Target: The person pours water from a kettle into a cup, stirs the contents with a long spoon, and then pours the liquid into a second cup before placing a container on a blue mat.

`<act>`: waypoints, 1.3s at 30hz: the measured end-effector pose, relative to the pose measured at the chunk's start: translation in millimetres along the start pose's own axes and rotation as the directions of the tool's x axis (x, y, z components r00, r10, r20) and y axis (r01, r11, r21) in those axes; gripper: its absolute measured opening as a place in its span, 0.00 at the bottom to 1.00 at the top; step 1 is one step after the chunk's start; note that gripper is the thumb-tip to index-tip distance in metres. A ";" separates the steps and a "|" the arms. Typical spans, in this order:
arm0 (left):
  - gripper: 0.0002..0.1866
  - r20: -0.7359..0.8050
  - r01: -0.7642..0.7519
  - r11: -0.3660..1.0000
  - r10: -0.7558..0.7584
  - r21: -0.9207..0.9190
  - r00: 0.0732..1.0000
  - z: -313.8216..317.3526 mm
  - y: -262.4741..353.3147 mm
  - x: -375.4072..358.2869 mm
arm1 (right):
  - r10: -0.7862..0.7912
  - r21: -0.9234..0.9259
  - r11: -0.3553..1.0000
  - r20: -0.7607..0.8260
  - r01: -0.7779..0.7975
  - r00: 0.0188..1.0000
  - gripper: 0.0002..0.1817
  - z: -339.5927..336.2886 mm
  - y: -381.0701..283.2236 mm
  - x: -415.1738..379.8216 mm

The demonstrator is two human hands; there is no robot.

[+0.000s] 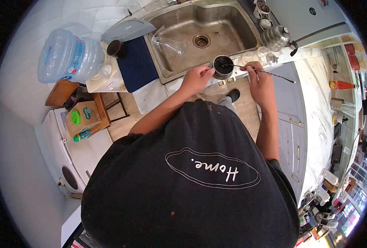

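Note:
A metal cup with dark liquid in it is held near the sink's front edge. My left hand is closed at the cup's left side, its fingers pinching what looks like the handle. My right hand grips a long thin twisted bar spoon between thumb and fingers. One end of the spoon dips into the dark liquid; the other sticks out past the hand to the right. How deep the tip reaches is hidden by the liquid.
Behind the cup is a steel sink with a clear plastic bag in it. To the left are a dark blue mat, a dark cup and a large water bottle. A metal kettle stands right of the sink.

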State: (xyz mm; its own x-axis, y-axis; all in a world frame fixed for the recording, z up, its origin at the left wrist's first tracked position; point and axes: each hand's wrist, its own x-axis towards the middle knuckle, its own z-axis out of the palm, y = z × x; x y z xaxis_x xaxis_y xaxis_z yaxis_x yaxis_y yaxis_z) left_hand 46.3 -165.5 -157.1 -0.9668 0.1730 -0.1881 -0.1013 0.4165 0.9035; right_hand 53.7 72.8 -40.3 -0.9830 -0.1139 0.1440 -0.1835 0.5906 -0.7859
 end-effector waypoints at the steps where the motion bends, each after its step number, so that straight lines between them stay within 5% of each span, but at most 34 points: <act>1: 0.19 0.000 0.011 1.000 -0.011 0.006 1.000 0.0 1.1 0.0 | 0.000 -0.005 1.000 0.010 0.001 1.000 0.13 4.1 -2.2 0.9; 16: 0.19 -0.055 0.048 0.999 -0.049 -0.009 0.997 5.4 6.3 -4.3 | -0.099 -0.061 0.993 -0.048 0.096 0.994 0.09 14.5 2.8 7.3; 17: 0.19 -0.074 0.042 0.999 -0.044 -0.022 0.996 7.7 3.0 -4.0 | -0.010 -0.074 0.997 -0.046 0.006 0.999 0.09 10.3 0.2 5.1; 39: 0.18 -0.149 0.155 0.984 -0.167 -0.087 0.975 23.3 20.2 -10.9 | -0.251 -0.035 0.966 0.088 0.255 0.964 0.05 -2.3 16.0 30.7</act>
State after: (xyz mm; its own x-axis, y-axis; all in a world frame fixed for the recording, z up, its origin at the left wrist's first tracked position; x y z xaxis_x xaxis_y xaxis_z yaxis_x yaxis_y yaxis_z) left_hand 60.3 -138.2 -145.9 -0.9604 -0.0338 -0.2767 -0.2701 0.3586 0.8936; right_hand 20.7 80.6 -47.1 -0.9010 -0.3282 0.2836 -0.4283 0.5692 -0.7018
